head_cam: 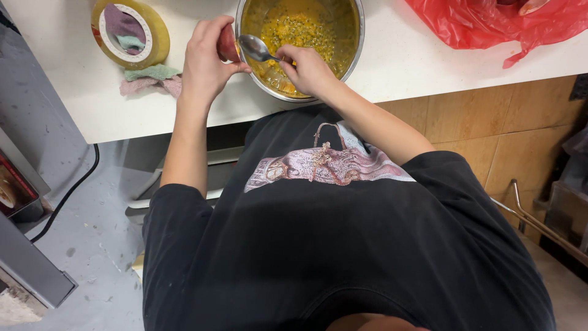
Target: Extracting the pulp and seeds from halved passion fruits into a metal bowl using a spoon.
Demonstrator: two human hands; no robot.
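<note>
L hand (205,61) has its fingers wrapped tight round a small reddish fruit half (228,44), held at the rim of the steel bowl (354,43) on the white table (398,67). R hand (309,68) pinches a metal spoon (254,48), scoop end right by the fruit. Bowl holds yellow seedy pulp (297,27) and sits near the table edge. Risk, imo: pulp dripping outside the rim, or an elbow nudge tipping the bowl twd the person's dark shirt (343,245).
</note>
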